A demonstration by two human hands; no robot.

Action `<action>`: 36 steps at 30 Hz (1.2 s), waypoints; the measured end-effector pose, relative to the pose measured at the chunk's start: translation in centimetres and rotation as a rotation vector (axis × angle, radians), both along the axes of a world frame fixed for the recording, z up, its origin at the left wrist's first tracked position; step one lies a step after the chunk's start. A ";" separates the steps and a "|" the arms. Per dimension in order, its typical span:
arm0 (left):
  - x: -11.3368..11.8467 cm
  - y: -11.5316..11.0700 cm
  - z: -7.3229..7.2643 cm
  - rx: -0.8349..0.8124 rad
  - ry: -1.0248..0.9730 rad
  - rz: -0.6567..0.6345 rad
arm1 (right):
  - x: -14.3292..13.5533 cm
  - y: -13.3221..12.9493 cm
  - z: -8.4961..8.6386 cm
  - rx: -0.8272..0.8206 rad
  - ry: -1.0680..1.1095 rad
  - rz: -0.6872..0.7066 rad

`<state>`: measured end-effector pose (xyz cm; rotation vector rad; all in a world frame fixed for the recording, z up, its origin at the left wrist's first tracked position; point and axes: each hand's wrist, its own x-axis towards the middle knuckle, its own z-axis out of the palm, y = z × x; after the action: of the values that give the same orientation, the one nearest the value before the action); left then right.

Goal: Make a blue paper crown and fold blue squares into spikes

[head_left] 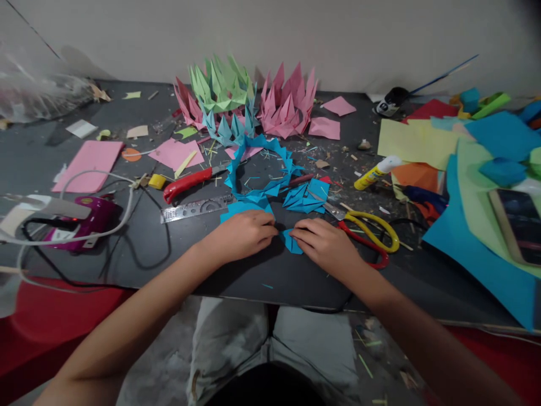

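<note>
Blue paper sits at the centre of your dial: a small folded piece (292, 243) on the dark tabletop (253, 276). The table's front edge crosses at six o'clock, with a strip of bare surface between it and your fingers. Toward twelve the room narrows, where a zigzag blue ring (262, 190) and a blue folded bundle (305, 196) lie just beyond your hands. A metal ruler (196, 210) and a red-handled cutter (188, 185) flank you at ten; scissors (382, 219) crowd your right wrist between two and three, one red loop passing behind it.

Your right hand (323, 242) comes in from four, fingers drawn together on the piece's upper edge. Your left hand (247, 235) reaches from eight, its fingertips bunched at the piece's nine o'clock side; you cannot tell from here whether they pinch it. A blue sheet (249, 207) lies partly hidden beyond those left knuckles.
</note>
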<state>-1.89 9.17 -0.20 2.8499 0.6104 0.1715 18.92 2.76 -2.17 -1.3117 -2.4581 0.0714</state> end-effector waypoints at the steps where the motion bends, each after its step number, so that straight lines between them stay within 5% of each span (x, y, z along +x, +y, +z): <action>1: 0.0 -0.2 0.1 0.035 0.014 0.000 | 0.0 0.0 0.0 -0.003 0.004 0.000; 7: 0.4 -2.4 0.5 0.186 0.001 0.127 | 0.0 0.1 -0.4 0.023 0.047 0.016; 14: 1.5 -5.7 -1.1 0.179 -0.089 0.186 | 0.1 0.3 -0.5 0.046 0.064 0.046; 20: 1.3 -6.0 -1.3 0.175 -0.079 0.266 | 0.1 0.4 -0.6 0.068 0.085 0.054; 36: 1.7 -6.1 -1.4 0.094 -0.088 0.237 | -0.1 0.3 -0.6 0.038 0.108 0.007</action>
<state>-0.20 3.06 -1.64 2.8320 0.9429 0.3716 18.86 3.08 -2.79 -1.2508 -2.3622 0.0942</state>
